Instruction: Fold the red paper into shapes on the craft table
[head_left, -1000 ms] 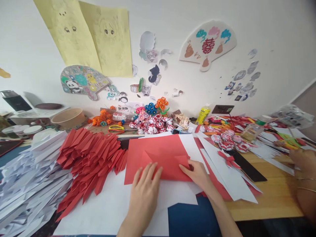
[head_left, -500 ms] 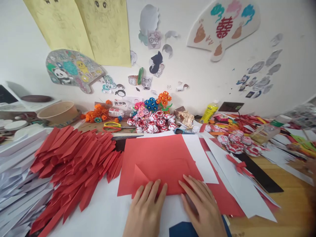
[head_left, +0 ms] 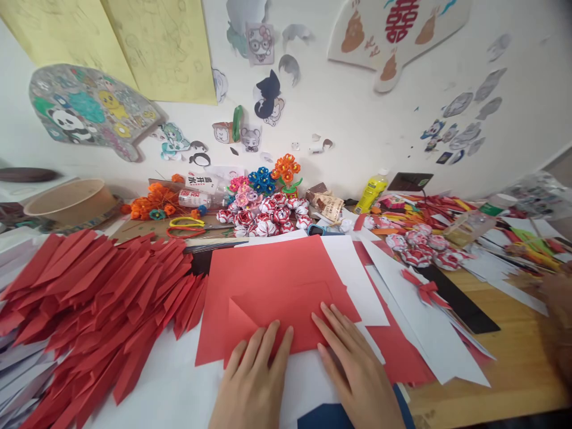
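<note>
Both hands rest on a folded piece of red paper [head_left: 290, 316], which lies on top of a larger red sheet [head_left: 263, 265]. My left hand [head_left: 252, 375] lies palm down at the lower left of the folded piece, fingers extended and slightly apart. At its lower right edge, my right hand [head_left: 353, 363] is also flat with fingers stretched out. A diagonal crease and a small turned flap show at the left end of the folded paper. White paper [head_left: 353, 277] sticks out from under the red sheet on the right.
A heap of folded red paper strips [head_left: 111, 286] covers the left side, beside white strips [head_left: 27, 375]. Red-and-white paper flowers [head_left: 268, 215] stand behind. At right lie white paper strips [head_left: 415, 322] and a black card [head_left: 465, 304]. A yellow bottle [head_left: 372, 192] stands near the wall.
The view has shifted, so the scene sits a little further left and the wall higher. Both hands stay flat on the folded red paper, with little movement against it.
</note>
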Available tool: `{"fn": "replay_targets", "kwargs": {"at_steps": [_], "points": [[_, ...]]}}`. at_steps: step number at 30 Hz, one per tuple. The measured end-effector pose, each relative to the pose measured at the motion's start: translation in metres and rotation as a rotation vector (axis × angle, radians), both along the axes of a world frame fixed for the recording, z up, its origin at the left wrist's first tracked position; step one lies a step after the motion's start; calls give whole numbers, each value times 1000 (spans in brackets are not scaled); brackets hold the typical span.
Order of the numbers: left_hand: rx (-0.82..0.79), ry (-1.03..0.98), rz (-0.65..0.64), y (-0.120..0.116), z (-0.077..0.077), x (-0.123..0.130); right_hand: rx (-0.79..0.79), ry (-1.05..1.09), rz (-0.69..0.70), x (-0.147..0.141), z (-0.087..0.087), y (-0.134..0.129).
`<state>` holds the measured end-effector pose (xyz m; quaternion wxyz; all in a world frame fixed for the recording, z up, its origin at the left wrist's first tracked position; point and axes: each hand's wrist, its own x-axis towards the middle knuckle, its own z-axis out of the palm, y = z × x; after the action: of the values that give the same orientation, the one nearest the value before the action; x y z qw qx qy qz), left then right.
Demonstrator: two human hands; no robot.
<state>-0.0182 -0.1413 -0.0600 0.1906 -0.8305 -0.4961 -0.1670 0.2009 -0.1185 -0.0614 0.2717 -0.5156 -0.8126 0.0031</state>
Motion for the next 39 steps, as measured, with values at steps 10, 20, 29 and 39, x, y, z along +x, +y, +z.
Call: {"fn": "replay_targets", "kwargs": {"at_steps": [10,20,29,39], "points": [[17,-21,-13,0,4,1,71,3,12,0,-4,1],[36,-108,115,0,5,7,115,-13,49,2,-7,4],[38,-100,148,2,7,9,126,-22,41,2,-7,4],[-11,-68,157,2,8,6,106,-31,34,1,-6,2]]}}
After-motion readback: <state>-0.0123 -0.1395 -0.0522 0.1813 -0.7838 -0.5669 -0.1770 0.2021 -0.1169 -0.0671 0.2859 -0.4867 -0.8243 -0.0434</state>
